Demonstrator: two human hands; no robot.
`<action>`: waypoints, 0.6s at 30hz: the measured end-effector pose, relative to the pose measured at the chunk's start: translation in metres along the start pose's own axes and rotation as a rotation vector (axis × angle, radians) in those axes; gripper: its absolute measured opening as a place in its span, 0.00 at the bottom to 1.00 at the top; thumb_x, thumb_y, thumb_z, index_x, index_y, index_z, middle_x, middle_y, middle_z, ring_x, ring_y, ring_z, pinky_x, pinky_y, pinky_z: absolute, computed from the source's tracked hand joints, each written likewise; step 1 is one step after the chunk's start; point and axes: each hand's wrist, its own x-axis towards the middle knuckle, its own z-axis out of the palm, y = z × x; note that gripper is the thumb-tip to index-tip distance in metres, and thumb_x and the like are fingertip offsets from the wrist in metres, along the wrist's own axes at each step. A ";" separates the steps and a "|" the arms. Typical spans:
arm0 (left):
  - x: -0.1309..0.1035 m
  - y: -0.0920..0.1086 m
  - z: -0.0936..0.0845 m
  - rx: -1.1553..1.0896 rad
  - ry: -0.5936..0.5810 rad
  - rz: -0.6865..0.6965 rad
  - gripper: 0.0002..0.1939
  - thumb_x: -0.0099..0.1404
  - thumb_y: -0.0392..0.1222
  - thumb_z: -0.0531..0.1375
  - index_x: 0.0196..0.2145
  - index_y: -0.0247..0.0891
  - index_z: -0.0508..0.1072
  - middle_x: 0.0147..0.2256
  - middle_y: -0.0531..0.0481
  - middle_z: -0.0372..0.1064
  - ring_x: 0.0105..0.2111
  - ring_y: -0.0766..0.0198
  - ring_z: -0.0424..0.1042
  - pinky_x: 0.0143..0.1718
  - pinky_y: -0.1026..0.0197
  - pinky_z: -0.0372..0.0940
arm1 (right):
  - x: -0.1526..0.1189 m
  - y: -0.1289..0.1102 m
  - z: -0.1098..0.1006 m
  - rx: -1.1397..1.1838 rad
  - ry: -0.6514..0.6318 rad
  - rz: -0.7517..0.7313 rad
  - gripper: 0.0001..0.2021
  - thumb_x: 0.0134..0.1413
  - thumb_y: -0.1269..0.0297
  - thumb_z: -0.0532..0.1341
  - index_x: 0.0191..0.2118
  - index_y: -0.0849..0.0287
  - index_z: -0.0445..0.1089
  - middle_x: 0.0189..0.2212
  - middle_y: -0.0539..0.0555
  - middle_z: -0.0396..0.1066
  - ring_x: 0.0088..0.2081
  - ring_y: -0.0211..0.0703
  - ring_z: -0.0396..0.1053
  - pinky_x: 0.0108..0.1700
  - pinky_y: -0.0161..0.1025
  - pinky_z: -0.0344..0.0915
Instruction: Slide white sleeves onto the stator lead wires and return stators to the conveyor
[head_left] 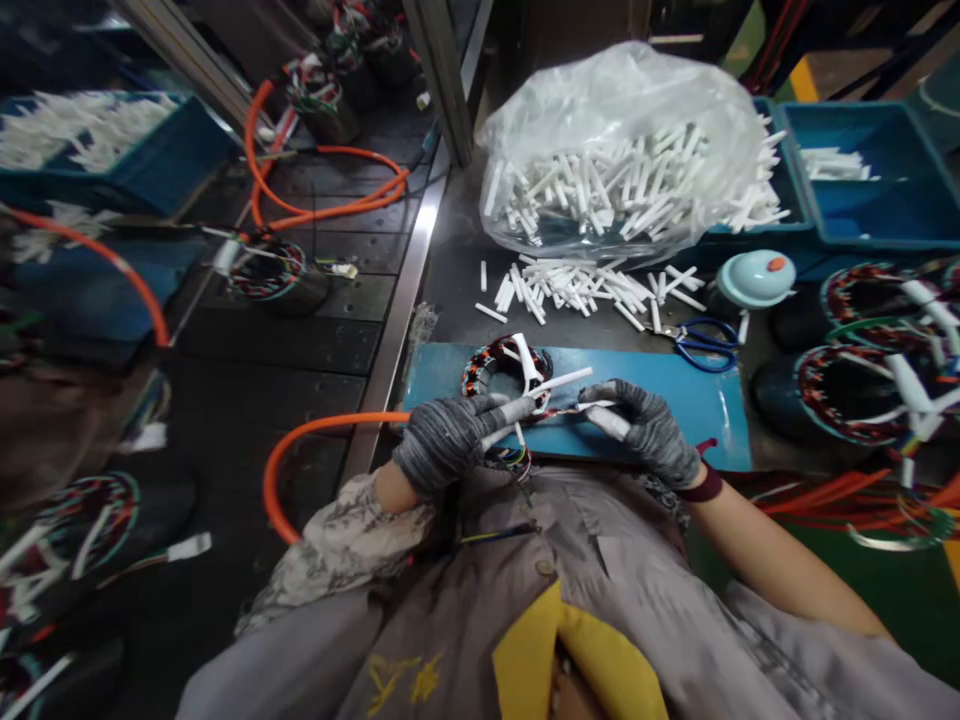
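A motor stator (474, 378) with a ring of dark red windings lies on the blue board (675, 385) in front of me. My left hand (454, 435), in a grey knit glove with white fingertips, is closed at the stator's near edge. It pinches the stator's lead wires beside a white sleeve (566, 379) that points up to the right. My right hand (651, 432), gloved alike, is closed on the end of a wire (559, 412) that runs across from the left fingers. Its fingertips partly hide that end. Thin coloured wires (514, 457) hang below my left hand.
Loose white tubes (574, 285) lie behind the board, before a clear bag (630, 150) full of them. Blue-handled scissors (705, 345) and a pale-blue lidded container (754, 280) stand right. More stators (847, 395) sit far right. An orange hose (281, 470) curves at left.
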 end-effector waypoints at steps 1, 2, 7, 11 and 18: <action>0.000 0.000 0.000 -0.005 0.000 -0.002 0.21 0.76 0.46 0.53 0.63 0.55 0.72 0.58 0.46 0.75 0.37 0.55 0.79 0.34 0.56 0.70 | 0.002 -0.001 0.000 0.016 -0.032 -0.012 0.12 0.55 0.54 0.70 0.41 0.55 0.80 0.38 0.53 0.82 0.40 0.46 0.79 0.46 0.43 0.76; 0.000 0.000 0.000 -0.005 0.006 -0.005 0.20 0.77 0.46 0.53 0.63 0.56 0.72 0.58 0.47 0.75 0.37 0.55 0.79 0.34 0.57 0.70 | 0.003 -0.003 -0.001 0.022 -0.072 -0.017 0.12 0.55 0.55 0.70 0.41 0.55 0.80 0.38 0.53 0.82 0.40 0.46 0.79 0.46 0.43 0.76; 0.000 0.002 0.001 0.027 0.039 0.009 0.20 0.77 0.46 0.53 0.63 0.53 0.72 0.57 0.47 0.75 0.37 0.57 0.78 0.34 0.58 0.70 | 0.004 -0.010 -0.011 -0.051 -0.055 -0.011 0.11 0.56 0.56 0.70 0.43 0.53 0.81 0.39 0.53 0.82 0.41 0.46 0.79 0.47 0.42 0.75; -0.001 0.003 -0.001 0.043 0.034 0.003 0.21 0.77 0.46 0.52 0.64 0.57 0.70 0.57 0.50 0.75 0.36 0.55 0.78 0.31 0.57 0.69 | 0.002 -0.003 -0.010 -0.030 -0.049 -0.008 0.10 0.55 0.56 0.70 0.42 0.53 0.81 0.38 0.52 0.82 0.40 0.46 0.79 0.46 0.43 0.76; 0.000 0.008 0.003 -0.052 0.014 -0.052 0.22 0.77 0.48 0.51 0.64 0.50 0.71 0.56 0.44 0.75 0.37 0.53 0.78 0.35 0.54 0.70 | 0.002 -0.007 0.029 -0.144 -0.187 -0.168 0.13 0.67 0.55 0.62 0.51 0.51 0.80 0.44 0.53 0.81 0.43 0.44 0.79 0.48 0.40 0.75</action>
